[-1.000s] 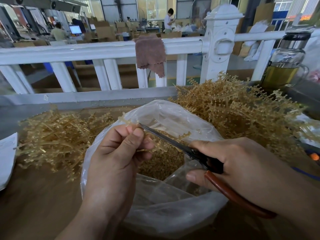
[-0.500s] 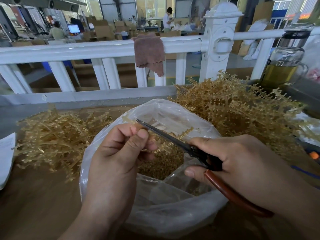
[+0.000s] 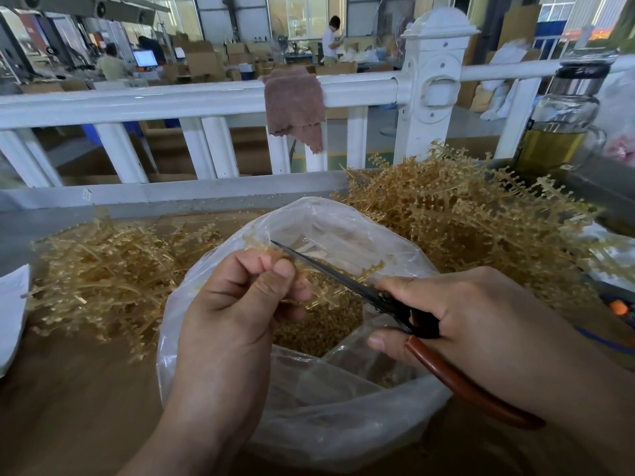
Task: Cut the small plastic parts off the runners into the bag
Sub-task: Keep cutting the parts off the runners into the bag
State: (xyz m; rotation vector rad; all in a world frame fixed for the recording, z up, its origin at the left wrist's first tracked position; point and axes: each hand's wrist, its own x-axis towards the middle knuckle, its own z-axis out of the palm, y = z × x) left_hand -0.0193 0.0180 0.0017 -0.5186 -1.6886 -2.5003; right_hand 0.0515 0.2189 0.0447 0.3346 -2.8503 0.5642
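Observation:
My left hand [image 3: 237,304] pinches a thin amber plastic runner [image 3: 357,274] over the mouth of a clear plastic bag [image 3: 343,424]. My right hand [image 3: 481,324] grips scissors [image 3: 343,274] with red-brown handles, the narrow blades lying along the runner with their tip near my left fingertips. Several small amber cut parts [image 3: 323,324] lie heaped inside the bag.
A tall pile of uncut runners [image 3: 464,214] sits at the back right, a flatter pile of runners [image 3: 110,269] at the left. A white railing [image 3: 192,101] with a brown cloth [image 3: 295,104] runs behind the table. A glass bottle [image 3: 560,125] stands far right, white paper [image 3: 10,314] far left.
The scissor tip has slid a little further up past my left fingertips along the runner. Both hands stay over the bag.

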